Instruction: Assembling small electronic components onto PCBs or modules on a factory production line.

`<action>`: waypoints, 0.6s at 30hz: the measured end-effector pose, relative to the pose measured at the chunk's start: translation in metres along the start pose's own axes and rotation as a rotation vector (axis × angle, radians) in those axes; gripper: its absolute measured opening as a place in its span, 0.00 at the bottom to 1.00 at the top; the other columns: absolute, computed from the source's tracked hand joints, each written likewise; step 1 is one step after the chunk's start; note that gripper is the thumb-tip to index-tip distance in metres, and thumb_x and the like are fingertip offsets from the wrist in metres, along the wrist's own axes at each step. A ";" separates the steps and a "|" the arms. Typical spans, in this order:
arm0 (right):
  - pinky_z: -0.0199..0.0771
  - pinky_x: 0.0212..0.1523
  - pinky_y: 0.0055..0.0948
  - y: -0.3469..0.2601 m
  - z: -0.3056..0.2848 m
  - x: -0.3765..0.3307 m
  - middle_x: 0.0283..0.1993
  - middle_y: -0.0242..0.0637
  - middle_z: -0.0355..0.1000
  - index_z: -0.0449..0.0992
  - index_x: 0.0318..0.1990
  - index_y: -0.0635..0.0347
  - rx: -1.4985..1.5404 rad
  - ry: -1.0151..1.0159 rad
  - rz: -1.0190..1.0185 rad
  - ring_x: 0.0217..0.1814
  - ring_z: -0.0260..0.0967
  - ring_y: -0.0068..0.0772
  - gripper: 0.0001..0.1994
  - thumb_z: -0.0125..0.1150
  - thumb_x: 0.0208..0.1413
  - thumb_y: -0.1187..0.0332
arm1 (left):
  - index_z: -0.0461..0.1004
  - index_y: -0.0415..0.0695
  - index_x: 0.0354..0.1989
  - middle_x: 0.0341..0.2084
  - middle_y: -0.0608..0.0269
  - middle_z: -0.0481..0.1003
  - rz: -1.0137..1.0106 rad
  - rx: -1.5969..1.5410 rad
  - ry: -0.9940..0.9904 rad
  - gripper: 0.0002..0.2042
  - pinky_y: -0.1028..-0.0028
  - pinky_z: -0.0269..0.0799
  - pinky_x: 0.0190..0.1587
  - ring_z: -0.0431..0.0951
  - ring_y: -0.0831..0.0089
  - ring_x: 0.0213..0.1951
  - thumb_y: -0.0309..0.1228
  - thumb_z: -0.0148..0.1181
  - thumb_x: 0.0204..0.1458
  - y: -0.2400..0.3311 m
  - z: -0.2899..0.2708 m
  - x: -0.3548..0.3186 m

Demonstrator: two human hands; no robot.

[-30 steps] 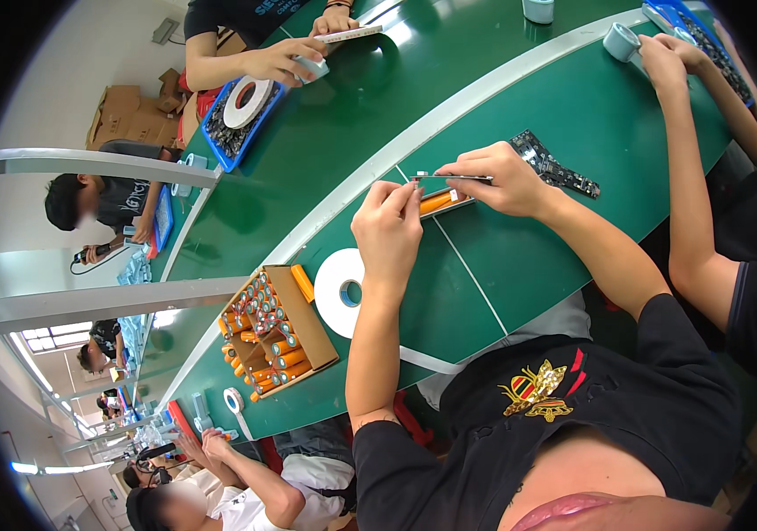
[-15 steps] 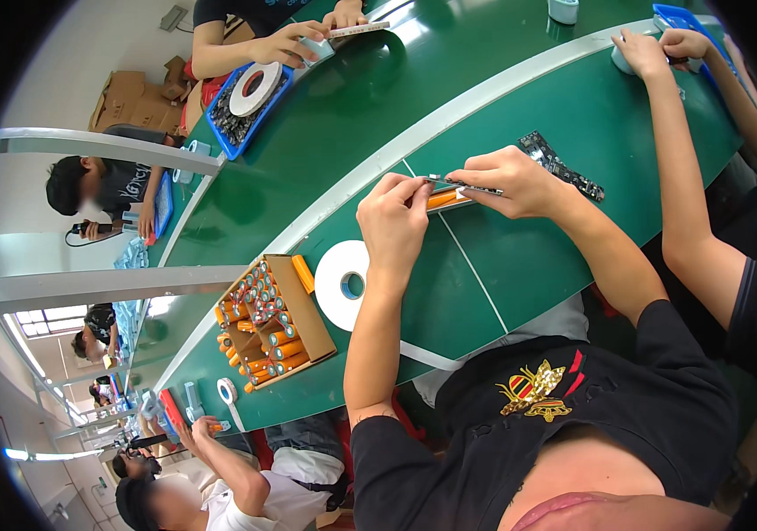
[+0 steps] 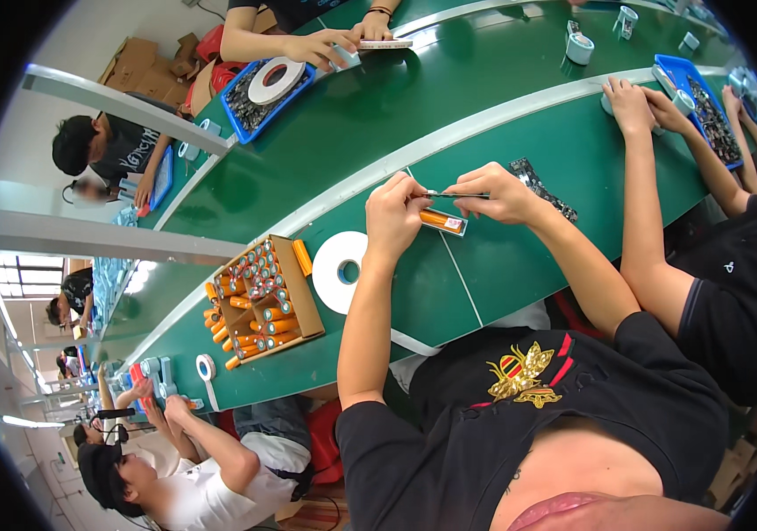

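Above the green table, my right hand (image 3: pixel 504 196) pinches a thin dark circuit board (image 3: pixel 468 195) edge-on between thumb and fingers. Facing it, my left hand (image 3: pixel 393 217) is closed, its fingertips meeting at the board's left end. What exactly they pinch is too small to make out. Just below both hands is an orange battery cell (image 3: pixel 438 218) in a narrow silvery case, with a pale label at its right end. The left fingers hide the case's other end; I cannot tell whether they touch it.
Beyond my right hand lie joined circuit boards (image 3: pixel 542 188). To the left are a large white tape roll (image 3: pixel 339 273), a loose orange cell (image 3: pixel 302 257) and a cardboard box (image 3: pixel 306 296) of orange cells. A co-worker's arms (image 3: pixel 648 203) reach in on the right; others work around the table.
The view has shifted. My right hand has moved off the battery cell, so its labelled end now shows. The circuit board is turned more edge-on, and my hands stay close together.
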State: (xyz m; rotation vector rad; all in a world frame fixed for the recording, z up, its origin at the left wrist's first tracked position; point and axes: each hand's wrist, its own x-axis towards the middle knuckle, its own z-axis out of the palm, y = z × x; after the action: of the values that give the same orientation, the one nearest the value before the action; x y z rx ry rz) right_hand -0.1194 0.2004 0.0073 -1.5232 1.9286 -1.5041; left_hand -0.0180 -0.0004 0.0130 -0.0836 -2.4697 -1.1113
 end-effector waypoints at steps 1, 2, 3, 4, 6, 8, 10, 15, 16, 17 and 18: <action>0.73 0.26 0.29 -0.003 0.000 0.000 0.28 0.43 0.77 0.81 0.42 0.71 0.046 -0.021 0.076 0.24 0.76 0.33 0.10 0.63 0.54 0.76 | 0.74 0.38 0.25 0.24 0.58 0.74 0.005 0.003 0.003 0.04 0.67 0.71 0.30 0.77 0.60 0.26 0.19 0.65 0.43 0.000 0.000 -0.001; 0.73 0.26 0.29 -0.004 0.001 0.000 0.28 0.43 0.77 0.81 0.42 0.71 0.044 -0.031 0.070 0.24 0.76 0.33 0.10 0.63 0.54 0.76 | 0.74 0.38 0.25 0.24 0.58 0.74 0.002 0.005 0.014 0.04 0.67 0.71 0.30 0.77 0.60 0.26 0.19 0.65 0.43 -0.001 0.001 -0.002; 0.74 0.26 0.28 -0.003 0.003 -0.001 0.28 0.42 0.78 0.81 0.42 0.71 0.098 -0.016 0.091 0.24 0.75 0.30 0.10 0.62 0.55 0.76 | 0.74 0.36 0.25 0.24 0.58 0.75 -0.002 0.016 0.024 0.05 0.69 0.71 0.30 0.76 0.64 0.25 0.18 0.65 0.43 -0.001 0.001 -0.003; 0.74 0.25 0.26 -0.002 0.006 -0.002 0.28 0.40 0.78 0.81 0.42 0.71 0.152 0.000 0.112 0.23 0.75 0.27 0.09 0.62 0.55 0.76 | 0.74 0.35 0.26 0.24 0.58 0.75 -0.006 0.028 0.032 0.05 0.72 0.70 0.29 0.76 0.67 0.25 0.16 0.65 0.42 -0.001 0.002 -0.005; 0.74 0.25 0.25 0.004 0.014 -0.007 0.27 0.39 0.78 0.82 0.43 0.71 0.236 0.071 0.147 0.23 0.74 0.25 0.10 0.61 0.56 0.76 | 0.75 0.35 0.27 0.25 0.59 0.76 -0.026 0.016 0.053 0.05 0.71 0.70 0.30 0.76 0.67 0.25 0.17 0.65 0.42 0.000 0.006 -0.006; 0.74 0.25 0.24 0.006 0.017 -0.011 0.27 0.38 0.78 0.82 0.44 0.70 0.328 0.142 0.185 0.23 0.73 0.24 0.10 0.61 0.57 0.76 | 0.76 0.36 0.28 0.25 0.59 0.77 -0.049 0.007 0.067 0.05 0.71 0.71 0.30 0.76 0.67 0.26 0.17 0.66 0.42 -0.001 0.007 -0.009; 0.72 0.27 0.22 0.004 0.020 -0.012 0.26 0.36 0.76 0.82 0.48 0.68 0.351 0.189 0.342 0.24 0.71 0.21 0.12 0.58 0.60 0.75 | 0.80 0.41 0.28 0.27 0.64 0.78 0.138 0.090 0.014 0.05 0.67 0.69 0.36 0.78 0.64 0.31 0.25 0.69 0.42 -0.009 -0.002 -0.006; 0.72 0.25 0.21 -0.007 0.031 -0.013 0.24 0.35 0.77 0.82 0.46 0.70 0.437 0.243 0.341 0.22 0.71 0.20 0.12 0.60 0.59 0.72 | 0.83 0.45 0.30 0.29 0.67 0.80 0.009 0.025 -0.079 0.06 0.67 0.63 0.42 0.77 0.66 0.37 0.28 0.70 0.42 -0.018 -0.001 -0.007; 0.72 0.25 0.21 -0.010 0.036 -0.013 0.24 0.35 0.77 0.83 0.45 0.70 0.474 0.262 0.344 0.22 0.72 0.20 0.12 0.61 0.60 0.71 | 0.83 0.45 0.29 0.29 0.68 0.80 0.014 0.102 -0.054 0.05 0.67 0.62 0.42 0.77 0.66 0.37 0.28 0.69 0.43 -0.019 0.001 -0.008; 0.71 0.25 0.20 -0.008 0.038 -0.014 0.24 0.35 0.77 0.83 0.45 0.69 0.506 0.286 0.349 0.22 0.72 0.20 0.12 0.61 0.60 0.70 | 0.83 0.45 0.29 0.29 0.68 0.80 0.027 0.099 -0.067 0.05 0.67 0.62 0.42 0.77 0.66 0.37 0.28 0.69 0.43 -0.018 0.004 -0.007; 0.70 0.24 0.20 -0.006 0.040 -0.017 0.24 0.34 0.77 0.83 0.44 0.69 0.564 0.315 0.343 0.23 0.73 0.20 0.12 0.61 0.60 0.68 | 0.83 0.45 0.29 0.29 0.68 0.80 0.041 0.139 -0.040 0.05 0.67 0.62 0.42 0.77 0.67 0.37 0.29 0.69 0.43 -0.018 0.007 -0.007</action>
State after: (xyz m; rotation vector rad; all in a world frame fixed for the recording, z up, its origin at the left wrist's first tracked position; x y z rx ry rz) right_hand -0.0809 0.1929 -0.0111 -0.7154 1.5925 -1.9748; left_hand -0.0180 -0.0072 -0.0065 -0.1151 -2.5617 -0.9267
